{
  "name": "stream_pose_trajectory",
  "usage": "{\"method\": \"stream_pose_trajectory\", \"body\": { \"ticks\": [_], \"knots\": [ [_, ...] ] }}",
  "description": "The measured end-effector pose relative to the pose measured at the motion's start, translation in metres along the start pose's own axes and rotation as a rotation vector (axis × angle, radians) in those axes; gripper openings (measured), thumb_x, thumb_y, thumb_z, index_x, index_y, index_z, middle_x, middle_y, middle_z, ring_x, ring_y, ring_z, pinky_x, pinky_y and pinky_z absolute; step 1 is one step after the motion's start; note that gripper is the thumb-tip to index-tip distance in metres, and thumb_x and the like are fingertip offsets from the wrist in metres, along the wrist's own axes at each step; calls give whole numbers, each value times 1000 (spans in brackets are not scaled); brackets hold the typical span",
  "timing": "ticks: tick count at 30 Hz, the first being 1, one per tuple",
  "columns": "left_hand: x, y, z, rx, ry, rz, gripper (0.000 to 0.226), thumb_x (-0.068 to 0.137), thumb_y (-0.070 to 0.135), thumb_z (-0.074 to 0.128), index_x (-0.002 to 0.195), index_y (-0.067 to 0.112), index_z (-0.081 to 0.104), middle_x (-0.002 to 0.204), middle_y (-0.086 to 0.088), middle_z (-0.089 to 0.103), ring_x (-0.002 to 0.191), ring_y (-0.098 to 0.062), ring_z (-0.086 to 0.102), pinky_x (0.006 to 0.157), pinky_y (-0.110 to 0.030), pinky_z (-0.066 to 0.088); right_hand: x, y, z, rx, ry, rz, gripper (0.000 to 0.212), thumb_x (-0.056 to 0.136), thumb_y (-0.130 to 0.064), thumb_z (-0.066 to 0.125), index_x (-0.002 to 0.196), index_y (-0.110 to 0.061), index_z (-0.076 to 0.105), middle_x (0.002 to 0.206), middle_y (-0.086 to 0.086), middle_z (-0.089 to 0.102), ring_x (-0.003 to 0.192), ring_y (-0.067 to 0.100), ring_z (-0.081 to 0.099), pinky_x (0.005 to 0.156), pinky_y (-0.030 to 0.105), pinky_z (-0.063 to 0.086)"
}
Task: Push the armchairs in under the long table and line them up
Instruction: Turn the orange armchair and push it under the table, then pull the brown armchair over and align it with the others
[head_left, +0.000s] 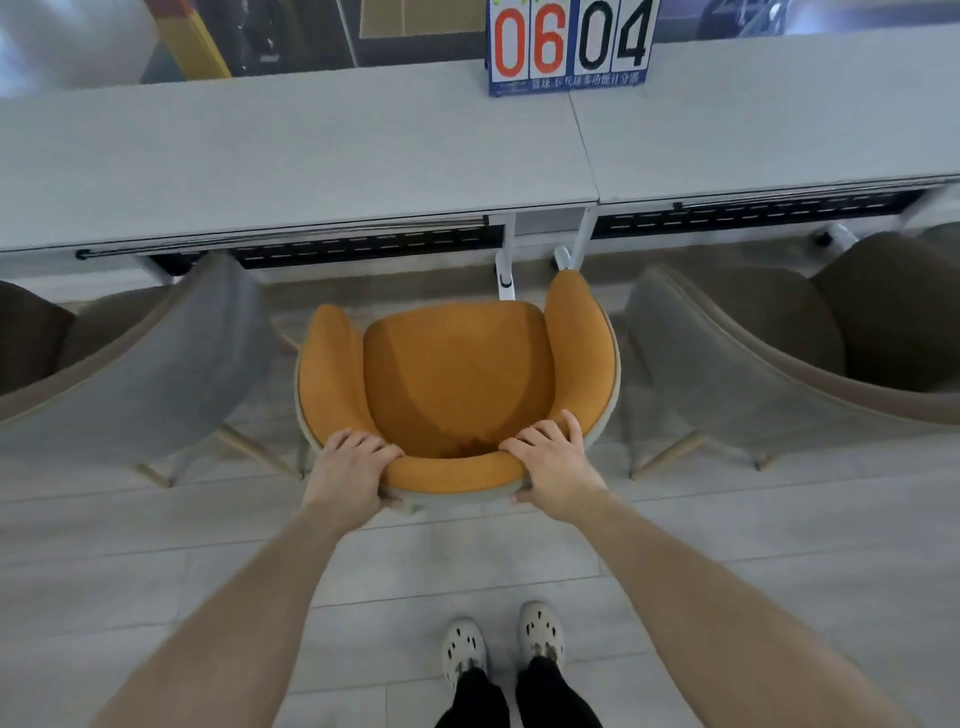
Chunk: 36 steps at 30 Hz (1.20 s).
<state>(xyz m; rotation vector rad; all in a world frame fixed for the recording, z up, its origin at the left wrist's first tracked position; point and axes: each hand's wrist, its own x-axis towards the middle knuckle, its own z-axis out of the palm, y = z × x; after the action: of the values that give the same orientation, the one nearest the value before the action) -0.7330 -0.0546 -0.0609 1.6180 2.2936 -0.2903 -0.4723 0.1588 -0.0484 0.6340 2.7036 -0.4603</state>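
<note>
An orange armchair (457, 374) with a pale outer shell stands on the floor facing the long grey table (311, 156). Its armrest tips lie just short of the table's near edge, in front of the white table legs (506, 270). My left hand (350, 470) grips the top of the backrest on the left, fingers curled over the rim. My right hand (556, 462) grips the same rim on the right, thumb under the shell. A grey armchair (156, 374) stands to the left and another grey armchair (727, 364) to the right, both angled.
A scoreboard (569, 47) reading 06 04 stands on the table's far side. Brown seats show at the far left (26, 332) and far right (883, 306). My feet in white clogs (504, 644) stand on the pale tiled floor behind the orange chair.
</note>
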Motion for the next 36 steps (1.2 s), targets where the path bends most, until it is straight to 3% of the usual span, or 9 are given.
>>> {"method": "stream_pose_trajectory", "body": {
  "ticks": [5,10,14,16,18,22,26,32,36],
  "knots": [
    [0,0,-3,15,22,1,65,71,74,78,126,43,63,122,17,66,122,-17,57,115,-41,36,3,-2,-5,15,-2,1,72,86,-62,79,148,-41,50,144,-8,55,146,26,37,128,65,-3],
    [1,1,-15,-31,-62,-13,79,70,71,82,138,42,58,133,14,62,132,-17,52,121,-41,29,5,-3,-2,13,1,22,75,81,-66,79,146,-39,52,142,-9,56,143,25,41,128,63,-2],
    [-7,3,-24,-143,-94,-41,83,76,46,88,150,36,50,152,12,52,146,-15,42,131,-41,19,5,-13,-12,-10,-107,31,103,70,-89,63,153,-30,47,147,-3,52,146,29,39,128,68,-2],
    [-18,-6,-32,-213,-76,-67,81,81,39,85,153,35,47,158,11,47,149,-16,39,129,-38,24,8,-29,-21,54,-177,13,118,65,-101,54,158,-28,42,153,-1,49,149,28,36,129,67,0],
    [-33,-24,-41,-259,-78,-121,79,88,37,80,158,33,43,163,9,44,151,-18,39,126,-38,31,20,-52,-29,143,-195,-1,118,68,-103,48,159,-28,42,155,-1,49,149,26,38,129,62,10],
    [-62,-91,-49,-335,-123,-274,75,94,39,73,160,33,38,158,1,51,144,-25,49,114,-41,44,64,-117,-43,168,-164,-64,86,89,-78,55,156,-25,44,152,1,51,146,27,43,126,56,24],
    [-98,-190,-38,-361,-129,-360,70,89,49,73,152,34,46,151,2,60,135,-27,59,108,-45,50,117,-198,-53,100,-117,-113,63,100,-53,59,153,-21,47,147,4,54,142,29,47,122,55,29],
    [-152,-353,-18,-416,-103,-393,69,88,46,77,150,27,54,147,-2,65,134,-25,61,109,-39,49,189,-332,-48,53,-124,-61,53,102,-47,61,144,-15,51,143,10,56,135,34,53,113,54,41],
    [-185,-440,-17,-499,-103,-428,60,89,41,82,143,28,59,137,1,69,124,-23,66,102,-33,49,229,-421,-45,75,-140,-65,58,101,-47,64,146,-13,50,145,13,54,136,37,54,112,51,45]
  ]
}}
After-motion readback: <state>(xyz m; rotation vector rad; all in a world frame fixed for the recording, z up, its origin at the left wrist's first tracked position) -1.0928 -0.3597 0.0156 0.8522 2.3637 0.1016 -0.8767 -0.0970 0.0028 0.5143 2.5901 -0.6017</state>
